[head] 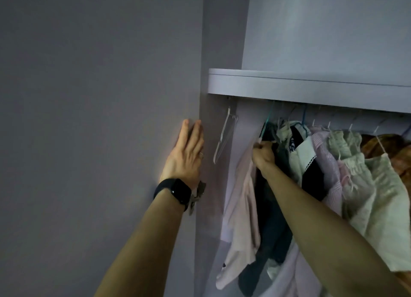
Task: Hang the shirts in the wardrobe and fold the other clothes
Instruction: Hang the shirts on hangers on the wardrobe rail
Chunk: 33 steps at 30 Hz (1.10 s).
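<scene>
Shirts (355,163) beside 1 bare hanger (224,139)

- No text, label, brand, number or sign can be read.
- The black watch (178,192), below and left of the wardrobe shelf (311,90), shows a dark face without figures.
- A small dark mark on the hem of the pink garment (240,207), far below the shelf, is too small to read.
- The white-on-dark print on a hanging garment (292,144), just below the shelf, is too blurred to read.

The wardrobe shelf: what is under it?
Under the shelf hang an empty hanger and a row of clothes on hangers; the right hand grips a teal hanger at its left end. The rail is hidden behind the shelf's front edge.
</scene>
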### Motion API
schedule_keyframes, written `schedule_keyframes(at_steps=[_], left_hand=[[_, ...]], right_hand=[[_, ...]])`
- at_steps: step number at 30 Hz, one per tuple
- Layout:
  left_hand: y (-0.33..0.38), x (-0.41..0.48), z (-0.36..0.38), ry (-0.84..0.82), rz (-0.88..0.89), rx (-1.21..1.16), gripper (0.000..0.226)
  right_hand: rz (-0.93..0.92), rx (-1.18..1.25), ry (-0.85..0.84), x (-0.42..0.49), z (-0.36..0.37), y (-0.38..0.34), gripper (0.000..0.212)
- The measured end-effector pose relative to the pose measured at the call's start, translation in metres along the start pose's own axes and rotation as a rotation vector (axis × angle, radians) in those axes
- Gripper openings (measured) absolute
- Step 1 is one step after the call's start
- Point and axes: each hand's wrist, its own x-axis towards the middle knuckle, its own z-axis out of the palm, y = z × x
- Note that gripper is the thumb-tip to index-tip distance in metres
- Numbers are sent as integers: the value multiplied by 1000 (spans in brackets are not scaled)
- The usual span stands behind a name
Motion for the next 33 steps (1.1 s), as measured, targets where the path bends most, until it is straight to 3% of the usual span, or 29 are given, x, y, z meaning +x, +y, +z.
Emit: schedule_keyframes(at_steps=[2,8,14,18,22,28,33], left_hand=[[0,0,0,-30,8,-27,62],[-8,0,-10,-174,14,-147,66],[-22,-7,-32,-297,74,-309,69],[-12,-14,-48,-359,13,-721,62],[18,-39,-76,-377,86,-1190,57],[94,-84,-147,-220,400,-1480,53],[150,-156,-234,-85,797,-1576,48]], right_hand=[[26,-37,-150,-12,-6,-1,42],[59,-115,-363,-72,-58,6,48],[28,-125,-449,-156,-119,8,41],[-24,-109,-360,-228,-158,5,31],[-137,-144,-171,-295,-193,11,28],[-86,-386,147,-396,-252,45,31],[158,-516,341,-517,-301,89,32]])
